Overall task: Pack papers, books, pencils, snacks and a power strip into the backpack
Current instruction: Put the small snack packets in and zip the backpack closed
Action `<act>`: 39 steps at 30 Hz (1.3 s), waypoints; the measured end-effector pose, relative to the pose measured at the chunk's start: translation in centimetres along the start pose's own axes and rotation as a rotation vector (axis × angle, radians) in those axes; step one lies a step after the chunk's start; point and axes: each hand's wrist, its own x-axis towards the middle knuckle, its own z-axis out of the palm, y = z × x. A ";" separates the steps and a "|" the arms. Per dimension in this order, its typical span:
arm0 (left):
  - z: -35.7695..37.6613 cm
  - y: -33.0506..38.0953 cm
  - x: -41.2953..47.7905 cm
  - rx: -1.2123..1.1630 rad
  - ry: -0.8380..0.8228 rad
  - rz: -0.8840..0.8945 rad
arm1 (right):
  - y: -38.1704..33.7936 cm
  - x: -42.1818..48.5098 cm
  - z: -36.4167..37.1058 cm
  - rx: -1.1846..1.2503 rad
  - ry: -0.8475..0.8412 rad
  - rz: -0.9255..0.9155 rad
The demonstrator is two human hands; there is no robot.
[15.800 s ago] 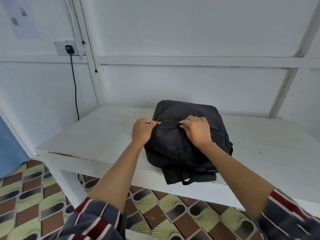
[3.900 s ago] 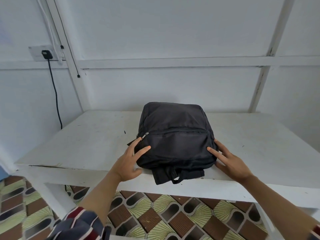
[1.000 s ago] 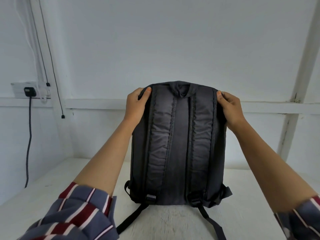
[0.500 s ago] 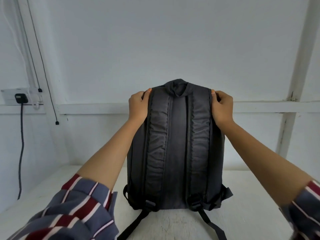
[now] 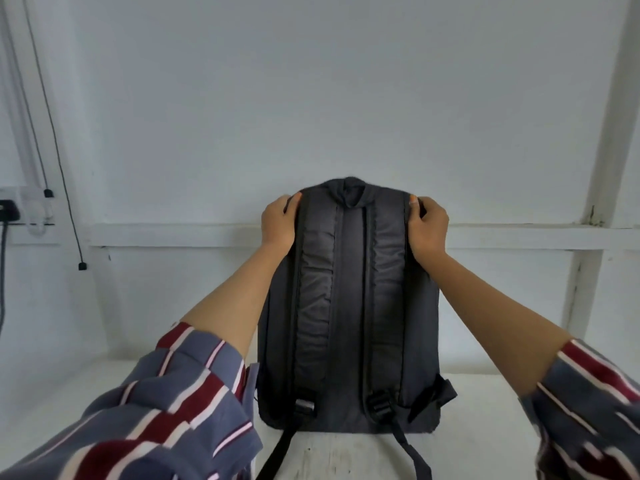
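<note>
The black backpack [image 5: 349, 317] stands upright on the white table [image 5: 485, 427], its back panel and two padded shoulder straps facing me. My left hand [image 5: 278, 221] grips its upper left corner and my right hand [image 5: 427, 225] grips the upper right corner. Its bottom rests on the table, and the loose strap ends trail toward me. The zippers and front pockets are hidden on the far side. No papers, books, pencils, snacks or power strip are in view.
A white wall with a horizontal rail [image 5: 173, 233] rises right behind the table. A wall socket with a black plug [image 5: 8, 209] and thin hanging cables [image 5: 65, 202] are at far left. A white post [image 5: 595, 216] stands at right.
Since a second ago the backpack, held at its top corners, has come down a little and now sits on the table. My view has tilted slightly lower.
</note>
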 end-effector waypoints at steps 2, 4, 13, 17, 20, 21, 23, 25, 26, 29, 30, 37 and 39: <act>0.4 -1.0 0.1 0.066 -0.043 -0.046 | 1.5 0.1 0.2 -0.042 -0.003 0.019; 0.7 -1.1 0.8 0.116 -0.106 -0.108 | 2.0 0.5 0.3 -0.046 -0.002 0.024; 1.9 -4.5 -5.3 0.292 -0.026 0.070 | 4.7 -2.4 -0.3 -0.099 -0.142 -0.047; 1.9 -7.9 -10.1 0.466 -0.115 0.120 | 7.5 -7.4 -1.2 -0.278 -0.221 -0.168; 1.6 -10.7 -14.6 0.545 -0.137 0.025 | 9.0 -13.0 -1.6 -0.388 -0.274 -0.140; 1.4 -11.7 -16.2 0.549 -0.140 0.005 | 9.6 -14.9 -1.8 -0.425 -0.298 -0.128; 1.0 -13.3 -19.1 0.581 -0.164 0.023 | 11.1 -18.3 -2.1 -0.524 -0.344 -0.111; 0.7 -14.1 -20.8 0.643 -0.202 0.067 | 12.6 -21.0 -2.6 -0.626 -0.388 -0.081; 0.6 -14.1 -21.1 0.670 -0.217 0.085 | 13.2 -22.0 -2.8 -0.683 -0.409 -0.079; 0.7 -14.0 -21.2 0.778 -0.277 0.138 | 13.9 -23.2 -2.8 -0.830 -0.494 -0.070; 0.6 -14.0 -21.2 0.817 -0.303 0.154 | 14.0 -23.1 -2.8 -0.856 -0.514 -0.061; 1.3 -14.3 -20.1 0.923 -0.356 0.133 | 13.8 -22.1 -1.8 -0.921 -0.600 0.025; 1.5 -14.4 -19.4 0.924 -0.381 0.121 | 13.8 -21.7 -1.5 -0.938 -0.622 0.060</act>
